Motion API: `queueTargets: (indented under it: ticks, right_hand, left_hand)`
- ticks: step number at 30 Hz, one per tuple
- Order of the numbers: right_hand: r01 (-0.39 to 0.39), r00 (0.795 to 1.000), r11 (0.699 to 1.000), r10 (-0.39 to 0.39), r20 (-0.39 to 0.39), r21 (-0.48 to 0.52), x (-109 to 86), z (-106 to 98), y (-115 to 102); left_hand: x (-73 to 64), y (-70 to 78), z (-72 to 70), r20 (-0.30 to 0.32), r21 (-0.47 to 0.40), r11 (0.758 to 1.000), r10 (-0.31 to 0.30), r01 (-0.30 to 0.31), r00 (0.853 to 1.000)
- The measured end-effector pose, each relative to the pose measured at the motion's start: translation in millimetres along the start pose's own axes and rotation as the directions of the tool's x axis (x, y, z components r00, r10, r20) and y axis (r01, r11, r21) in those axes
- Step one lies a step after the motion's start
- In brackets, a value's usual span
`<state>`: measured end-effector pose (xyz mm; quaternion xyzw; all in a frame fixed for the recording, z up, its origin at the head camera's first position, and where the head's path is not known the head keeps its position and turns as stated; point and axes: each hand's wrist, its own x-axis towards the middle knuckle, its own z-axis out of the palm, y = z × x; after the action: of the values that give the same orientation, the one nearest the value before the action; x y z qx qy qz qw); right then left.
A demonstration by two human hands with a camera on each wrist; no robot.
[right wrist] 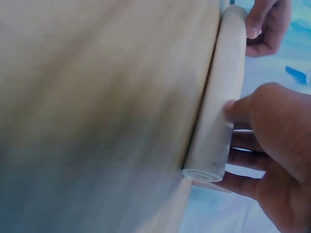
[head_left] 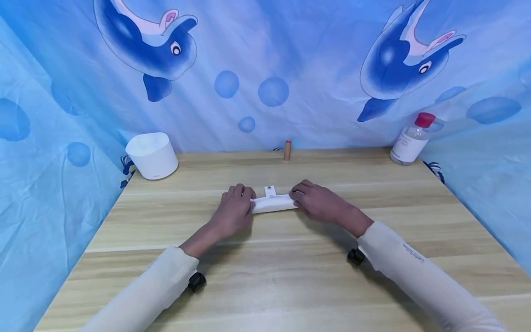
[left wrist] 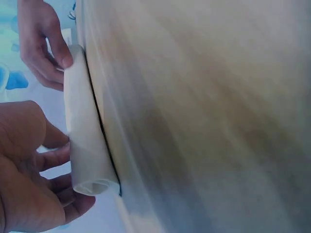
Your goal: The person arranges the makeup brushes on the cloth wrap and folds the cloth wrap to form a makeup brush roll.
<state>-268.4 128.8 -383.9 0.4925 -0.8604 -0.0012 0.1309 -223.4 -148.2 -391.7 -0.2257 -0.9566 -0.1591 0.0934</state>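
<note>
A white, cloth-like roll lies across the middle of the wooden table. From its far side sticks up a small white tab with a dark round spot like a snap. My left hand grips the roll's left end, and my right hand grips the right end. In the left wrist view, the spiral layers of the roll show at its end, beside the thumb and curled fingers. The right wrist view shows the other end of the roll, tightly wound, with the right thumb pressing on its side.
At the back left stands a white rounded container. A small copper-coloured cylinder is upright at the back edge. A clear bottle with a red cap stands at the back right. Blue dolphin-print fabric hangs behind the wooden table.
</note>
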Motion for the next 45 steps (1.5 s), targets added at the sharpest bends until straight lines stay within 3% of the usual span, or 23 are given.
queueTargets:
  ticks: [8,11,14,19,24,28,33,38,45]
  right_hand:
    - [-0.07,0.993,0.98,0.051,0.102,0.188,9.9,6,9]
    - [-0.077,0.994,0.974,0.059,0.09,0.212,8.2,6,7]
    - [-0.053,0.998,0.987,0.05,0.025,0.149,3.6,5,1]
    - [0.032,0.996,0.998,-0.037,-0.078,-0.061,-6.7,-1,-18]
    - [0.025,0.993,0.992,-0.04,-0.114,-0.126,-10.5,-7,-28]
    - [-0.012,0.986,1.0,0.009,-0.167,-0.015,-7.8,-9,-31]
    - [0.073,0.96,0.986,-0.028,-0.278,0.153,-1.9,-3,-38]
    - [0.131,0.929,0.979,-0.065,-0.366,0.158,2.0,4,-39]
    - [0.09,0.948,0.987,-0.044,-0.317,0.134,9.4,8,-29]
  left_hand:
    - [6.4,-0.7,2.0,0.05,-0.071,0.992,0.11,-0.106,0.993]
    - [6.3,1.3,0.4,0.059,-0.076,0.987,0.144,-0.14,0.988]
    - [4.5,5.5,-0.5,0.027,-0.063,0.98,0.193,-0.191,0.981]
    - [0.6,14.7,-1.1,-0.01,-0.08,0.961,0.265,-0.265,0.964]
    - [1.2,18.8,-1.4,-0.05,-0.148,0.962,0.223,-0.228,0.974]
    - [2.3,19.2,2.8,-0.05,-0.17,0.961,0.213,-0.218,0.976]
    - [-1.5,19.6,9.3,-0.03,-0.139,0.965,0.222,-0.224,0.975]
    - [-2.3,19.1,9.3,-0.013,-0.177,0.967,0.182,-0.181,0.983]
    - [2.2,12.5,7.9,0.039,-0.237,0.968,0.096,-0.084,0.995]
